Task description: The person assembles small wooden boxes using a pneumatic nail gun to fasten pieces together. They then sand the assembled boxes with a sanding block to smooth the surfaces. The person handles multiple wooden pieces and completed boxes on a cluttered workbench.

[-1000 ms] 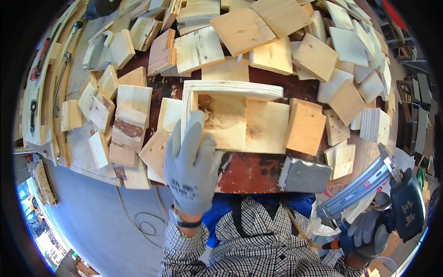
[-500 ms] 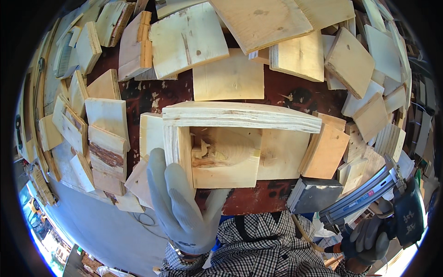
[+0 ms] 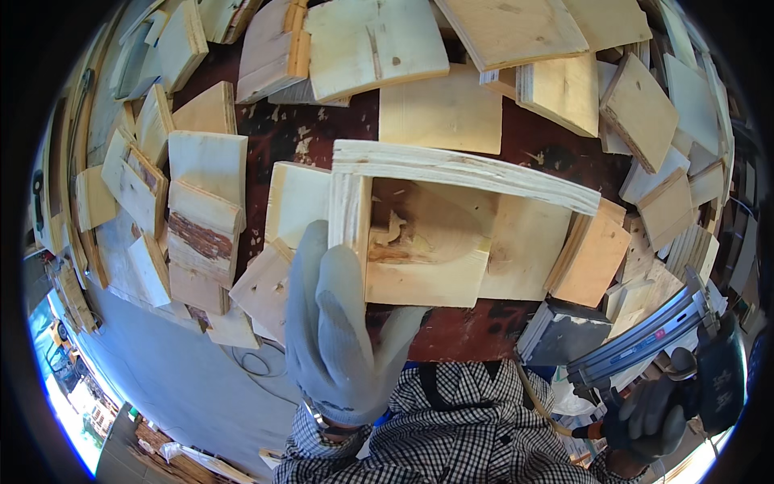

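My left hand (image 3: 343,347), in a grey glove, grips the near end of a short plywood end piece (image 3: 350,214), fingers along its outer side and thumb inside. A long plywood strip (image 3: 468,171) runs across the far end of that piece, forming a corner. Inside the corner lie two flat plywood boards (image 3: 427,278), side by side, one with a dark knot. At the lower right, my right hand (image 3: 649,419), gloved too, is closed around the handle of an air nail gun (image 3: 713,379) with a long metal magazine (image 3: 637,335), held apart from the wood.
Loose plywood blocks (image 3: 379,44) crowd the far side and both sides of the dark red worktop (image 3: 322,133). A dark-faced block (image 3: 560,332) sits near the front edge, right of the middle. An air hose (image 3: 532,399) hangs by my shirt. Grey floor (image 3: 185,339) shows at left.
The view has shifted, so the worktop and wood appear farther right and mostly higher. My left hand still grips the end piece, and my right hand still holds the nail gun off to the side.
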Tool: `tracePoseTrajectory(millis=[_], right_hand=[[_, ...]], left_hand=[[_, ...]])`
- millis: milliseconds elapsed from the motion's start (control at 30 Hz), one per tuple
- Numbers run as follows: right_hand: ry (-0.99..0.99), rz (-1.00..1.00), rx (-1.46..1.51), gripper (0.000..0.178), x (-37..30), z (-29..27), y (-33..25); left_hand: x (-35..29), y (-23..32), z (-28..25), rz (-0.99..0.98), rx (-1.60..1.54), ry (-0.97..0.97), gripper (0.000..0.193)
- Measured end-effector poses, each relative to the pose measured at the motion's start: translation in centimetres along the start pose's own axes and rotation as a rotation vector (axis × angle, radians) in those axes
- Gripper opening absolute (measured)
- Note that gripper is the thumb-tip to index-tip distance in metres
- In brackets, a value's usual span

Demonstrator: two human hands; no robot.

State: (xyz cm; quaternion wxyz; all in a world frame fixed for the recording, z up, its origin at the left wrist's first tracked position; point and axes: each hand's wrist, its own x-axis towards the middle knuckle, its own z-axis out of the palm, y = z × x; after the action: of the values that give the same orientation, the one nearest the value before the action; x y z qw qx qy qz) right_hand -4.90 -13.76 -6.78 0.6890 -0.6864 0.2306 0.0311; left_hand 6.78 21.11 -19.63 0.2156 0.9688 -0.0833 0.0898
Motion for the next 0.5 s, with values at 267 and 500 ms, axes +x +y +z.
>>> tracePoseTrajectory(millis=[267,500], right_hand=[[-0.064,0.004,0.073,0.076,-1.2,2.4,-0.7],[-0.06,-0.085,0.231,0.057,-3.5,1.1,-0.7]], left_hand=[[-0.8,0.0,1.2,0.056,-0.076,0.1,0.099],[-0.4,5.7,-2.5,0.088,0.117,0.064,0.082]])
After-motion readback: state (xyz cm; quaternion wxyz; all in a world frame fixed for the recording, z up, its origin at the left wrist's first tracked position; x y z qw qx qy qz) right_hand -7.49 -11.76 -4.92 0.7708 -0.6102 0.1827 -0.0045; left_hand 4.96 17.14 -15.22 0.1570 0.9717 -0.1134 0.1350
